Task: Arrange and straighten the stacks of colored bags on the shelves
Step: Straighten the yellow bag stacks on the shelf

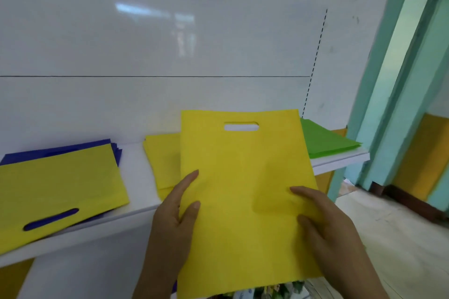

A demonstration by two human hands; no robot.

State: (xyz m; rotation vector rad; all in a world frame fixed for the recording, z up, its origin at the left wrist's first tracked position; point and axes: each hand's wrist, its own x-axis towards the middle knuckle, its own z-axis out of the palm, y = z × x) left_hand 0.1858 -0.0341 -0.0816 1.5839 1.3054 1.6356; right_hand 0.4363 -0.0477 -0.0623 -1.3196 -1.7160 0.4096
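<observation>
Head view only. Yellow bag [245,189] held up in front of the shelf [136,172], upright, handle slot at the top, lower half hanging past the shelf's front edge. Left hand [170,223] at the bag's left edge, thumb lying on the front face, fingers [187,184] extended along the edge; whether the rest curl behind, cannot tell, though the hold reads as a pinch. Right hand [325,226] on the bag's right edge, fingers spread on the front face and pinching the edge.

Probably thin non-woven cloth: very light, soft, no stiffness of its own, faint creases across the face. Likely to sag or fold if held by one corner, so best taken at both side edges as here, or laid flat and slid. Not fragile; slightly grippy rather than slippery, judging by the matte surface.

On the shelf behind the held bag: yellow stack [162,165], partly hidden, corners fanned and not squared. Left of that stack: blue stack [60,150] with one stray yellow bag [60,192] lying askew on top, handle slot toward the front. Right of the held bag, at the shelf's end: green stack [325,141], fairly neat.

No brand, label or readable writing anywhere on the bags or the shelf.
</observation>
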